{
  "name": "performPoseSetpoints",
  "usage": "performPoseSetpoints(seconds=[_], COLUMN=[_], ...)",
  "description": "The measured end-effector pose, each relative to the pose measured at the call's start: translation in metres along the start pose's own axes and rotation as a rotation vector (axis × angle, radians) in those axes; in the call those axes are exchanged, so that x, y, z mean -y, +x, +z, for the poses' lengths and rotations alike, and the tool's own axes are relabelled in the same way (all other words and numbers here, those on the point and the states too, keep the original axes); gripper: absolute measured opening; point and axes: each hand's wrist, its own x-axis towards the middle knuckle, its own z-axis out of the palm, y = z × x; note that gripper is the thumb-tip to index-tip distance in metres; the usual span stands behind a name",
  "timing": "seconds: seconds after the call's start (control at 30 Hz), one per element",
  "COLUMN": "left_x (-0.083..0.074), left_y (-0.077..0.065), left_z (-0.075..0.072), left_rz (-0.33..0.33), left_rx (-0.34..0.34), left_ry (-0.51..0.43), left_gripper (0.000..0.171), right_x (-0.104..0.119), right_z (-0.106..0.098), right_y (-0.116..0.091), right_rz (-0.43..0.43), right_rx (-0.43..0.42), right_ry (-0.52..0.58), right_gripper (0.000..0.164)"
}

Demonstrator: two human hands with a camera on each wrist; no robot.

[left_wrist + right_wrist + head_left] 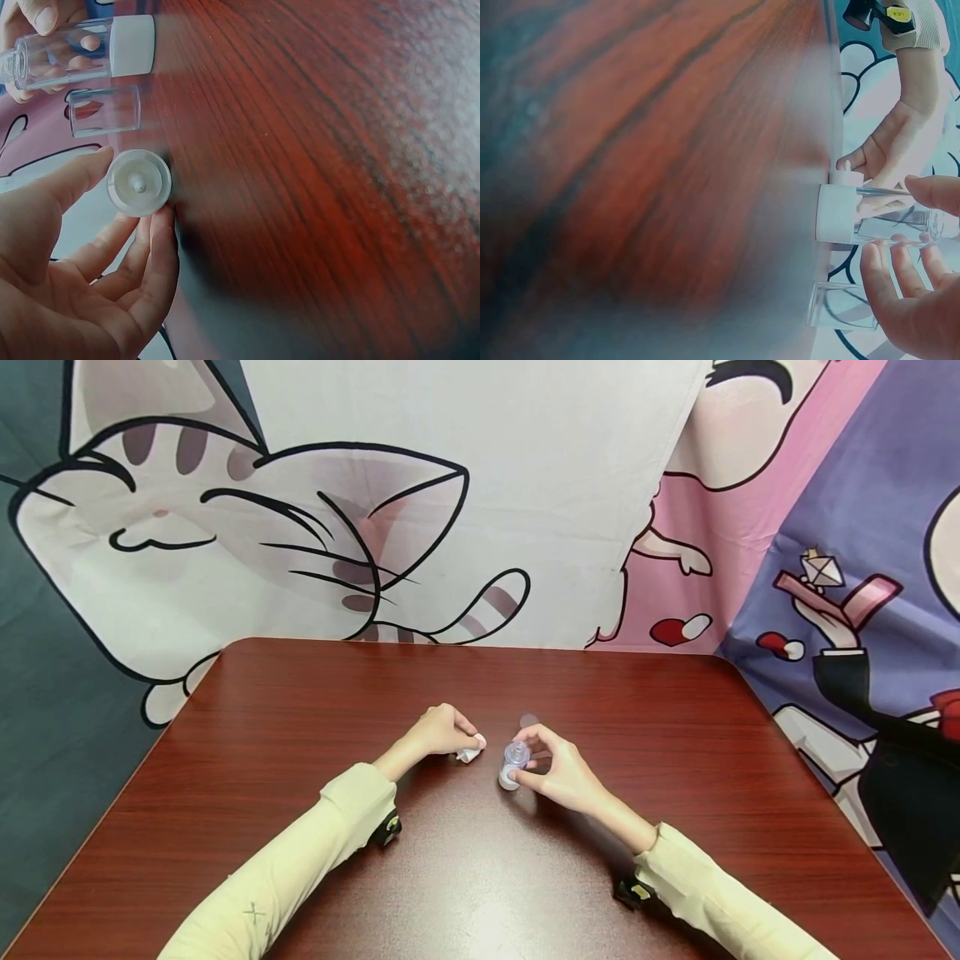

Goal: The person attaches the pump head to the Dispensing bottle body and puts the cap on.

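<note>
My left hand (444,732) pinches a small white round part, which looks like a bottle's pump head (139,184), between thumb and fingertips, low at the tabletop. Its round face, with a small nub at the centre, points at the left wrist camera. In my right hand (564,772) is a clear bottle (515,757) with a white base (836,214), gripped by thumb and fingers. The bottle stands upright on the table, its narrow neck uncovered. Behind it, close to the right fingers, a clear cap (105,112) stands on the table; in the head view this cap (528,721) looks faint.
The reddish-brown wooden table (337,693) reaches back to a cartoon-printed cloth (570,485). Dark wrist cameras (386,828) sit at the sleeve cuffs. Light glares on the tabletop near the front.
</note>
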Motion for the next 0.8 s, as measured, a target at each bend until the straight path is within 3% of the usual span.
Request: performPoseSetpoints(seconds=[0.6, 0.8], left_x=[0.0, -0.001], left_y=[0.002, 0.002], left_z=[0.001, 0.002], left_rz=[0.008, 0.013], left_rx=[0.001, 0.012], left_ry=[0.032, 0.042], left_gripper=[0.021, 0.021], right_x=[-0.002, 0.018], right_z=[0.001, -0.002], right_y=[0.0, -0.003], right_rz=[0.007, 0.01], right_rx=[0.004, 0.008], right_ry=[0.024, 0.014], right_gripper=[0.042, 0.04])
